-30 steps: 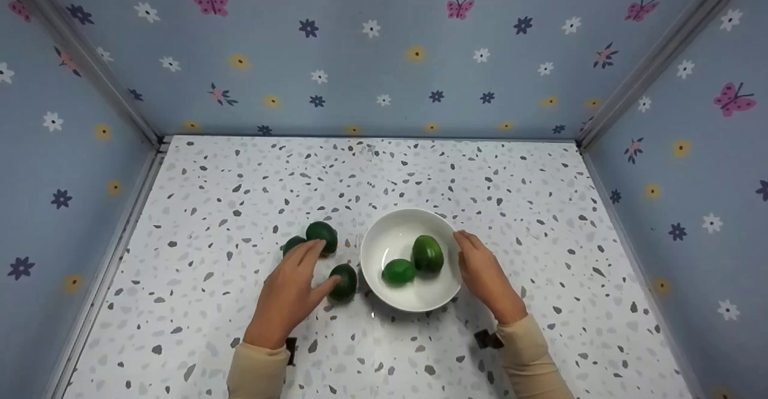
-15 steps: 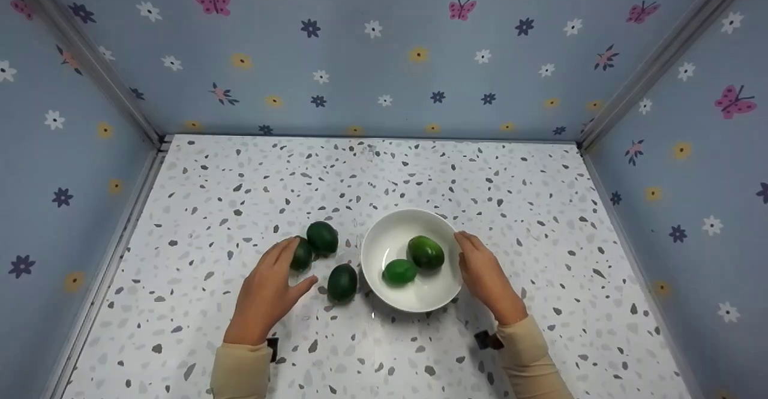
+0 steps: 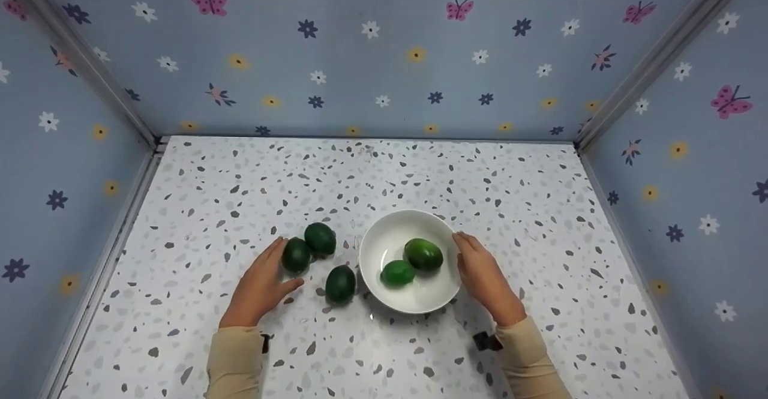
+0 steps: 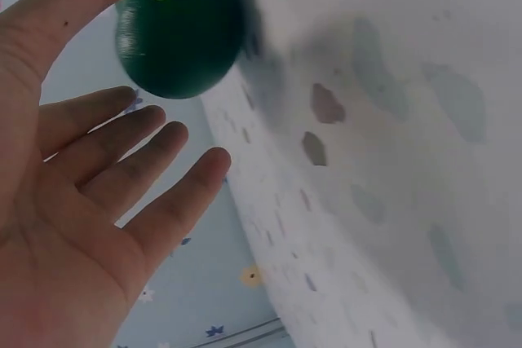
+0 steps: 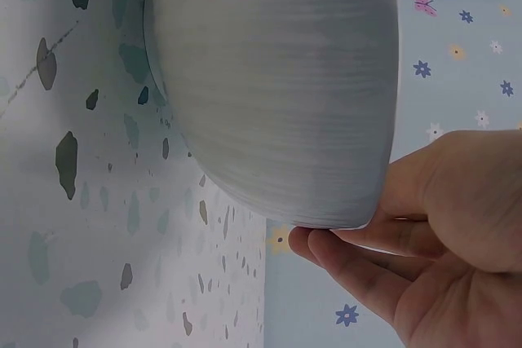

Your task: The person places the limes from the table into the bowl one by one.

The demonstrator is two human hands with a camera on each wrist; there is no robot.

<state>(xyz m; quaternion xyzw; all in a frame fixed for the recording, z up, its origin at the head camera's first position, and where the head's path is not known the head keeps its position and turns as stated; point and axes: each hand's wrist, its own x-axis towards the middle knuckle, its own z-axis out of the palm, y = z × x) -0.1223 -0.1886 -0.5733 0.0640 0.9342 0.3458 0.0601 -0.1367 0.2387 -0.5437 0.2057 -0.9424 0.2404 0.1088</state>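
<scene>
My left hand [image 3: 259, 285] stands beside a dark green avocado-like fruit [image 3: 296, 255], fingers spread and holding nothing; whether they touch it, I cannot tell. In the left wrist view, a glossy dark green fruit [image 4: 179, 34] shows between thumb and fingers. A second dark fruit [image 3: 320, 239] lies just behind the first, and a third [image 3: 341, 284] sits left of the white bowl [image 3: 414, 304]. Inside the bowl rest a larger green fruit [image 3: 423, 254] and a small bright green lime-like one [image 3: 397, 273]. My right hand [image 3: 485, 273] rests its fingers against the bowl's right outer side.
All of it stands on a white speckled tabletop [image 3: 384, 177]. Blue panels [image 3: 360, 45] printed with flowers and butterflies rise at the back and both sides, joined by grey corner strips.
My left hand has drawn back to the left, from over the dark fruits to beside them. The larger fruit in the bowl has rolled slightly left. My right hand stays at the bowl.
</scene>
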